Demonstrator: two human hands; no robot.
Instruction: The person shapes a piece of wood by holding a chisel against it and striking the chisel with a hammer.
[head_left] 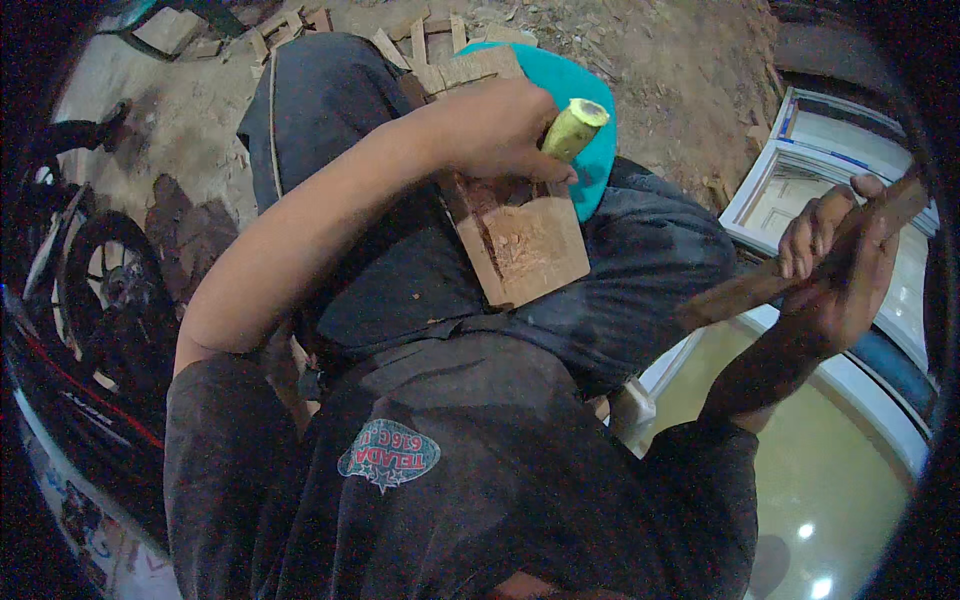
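Observation:
My left hand (510,135) is closed round the yellow handle (578,128) of a tool, likely a chisel, whose lower end is hidden. It rests over a wooden board (540,255) lying across my lap, with a carved groove and pale shavings on it. A teal curved object (590,85), apparently plastic, shows behind the board. At the right, my right hand (835,250) grips a dark, long piece of wood (735,295), held slanting up to the right beside my thigh, apart from the board.
A dirt floor (680,90) with wood offcuts (420,40) lies ahead. A motorbike (110,300) stands close at my left. White framed panels, like window or door frames (780,170), lean at the right above a glossy pale yellow surface (810,450).

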